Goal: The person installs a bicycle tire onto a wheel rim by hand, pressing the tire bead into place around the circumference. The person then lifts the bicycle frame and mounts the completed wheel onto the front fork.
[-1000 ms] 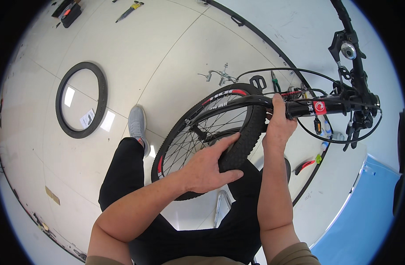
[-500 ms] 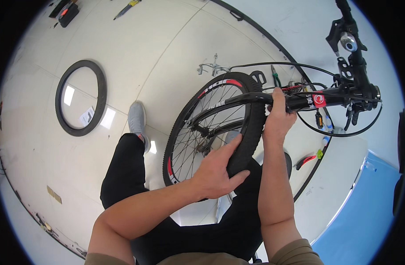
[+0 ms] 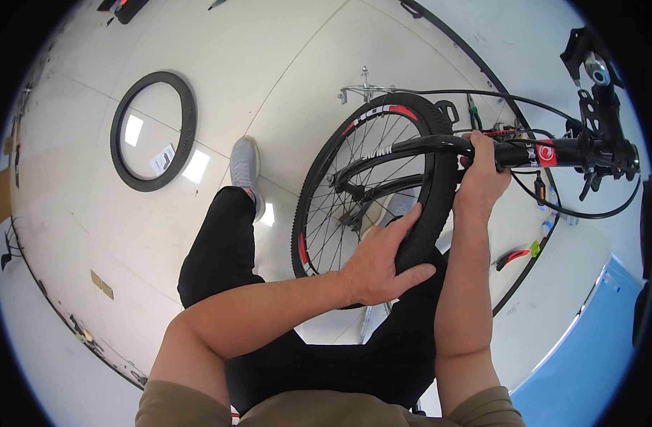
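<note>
A bicycle front wheel (image 3: 443, 206) with a black knobby tyre and a red-and-white rim stands tilted between my legs. My left hand (image 3: 383, 257) grips its near edge, the thumb on one side of the tyre and the fingers on the other. The glossy black fork (image 3: 418, 146) straddles the wheel, and my right hand (image 3: 482, 178) is wrapped around it near the crown; some of its fingers are hidden. From the fork, the frame's head end runs right to the handlebar (image 3: 610, 114). A silver brake caliper (image 3: 366, 90) hangs from its cable beyond the wheel.
On the tiled floor at left lies a loose black tyre (image 3: 188, 128), with a printed card (image 3: 162, 159) inside its ring. Green-handled pliers (image 3: 473, 112), a screwdriver (image 3: 539, 188) and a red-and-black tool (image 3: 512, 257) lie to the right, near a dark floor edge.
The whole view has shifted, so floor, wheel and frame appear farther right and higher. Both hands keep their holds on the wheel and the fork.
</note>
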The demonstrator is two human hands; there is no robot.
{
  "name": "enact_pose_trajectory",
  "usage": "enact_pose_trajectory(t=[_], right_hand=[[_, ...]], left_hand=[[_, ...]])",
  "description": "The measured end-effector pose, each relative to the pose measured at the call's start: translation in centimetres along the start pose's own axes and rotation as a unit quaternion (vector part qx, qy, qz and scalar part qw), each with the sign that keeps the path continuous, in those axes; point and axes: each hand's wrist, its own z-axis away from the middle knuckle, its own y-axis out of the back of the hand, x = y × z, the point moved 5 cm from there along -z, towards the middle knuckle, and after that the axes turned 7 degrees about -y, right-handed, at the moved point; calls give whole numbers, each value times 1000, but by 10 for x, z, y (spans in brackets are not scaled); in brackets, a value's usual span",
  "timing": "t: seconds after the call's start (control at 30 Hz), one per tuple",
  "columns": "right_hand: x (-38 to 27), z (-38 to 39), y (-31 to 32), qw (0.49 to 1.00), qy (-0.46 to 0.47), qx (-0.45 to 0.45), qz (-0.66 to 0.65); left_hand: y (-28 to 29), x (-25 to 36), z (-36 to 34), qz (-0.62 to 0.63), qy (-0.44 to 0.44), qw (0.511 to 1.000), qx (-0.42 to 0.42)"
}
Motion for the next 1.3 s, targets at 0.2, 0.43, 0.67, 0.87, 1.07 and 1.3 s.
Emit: enact_pose_trajectory(t=[0.2, 0.43, 0.67, 0.87, 1.07, 1.3], right_hand=[[4, -3, 2, 999, 28, 5, -21], [2, -2, -2, 998, 47, -1, -45], [1, -2, -10, 998, 27, -37, 32], [1, -1, -13, 996, 37, -39, 69], [-1, -4, -12, 993, 73, -30, 92], [0, -3, -11, 991, 85, -26, 97]], left_hand=[[54, -49, -28, 60, 180, 957, 219], [109, -148, -22, 207, 407, 818, 348], [99, -193, -12, 136, 434, 849, 270], [113, -197, -13, 10, 441, 880, 174], [105, -178, -23, 70, 424, 882, 195], [121, -194, -16, 89, 494, 847, 177]])
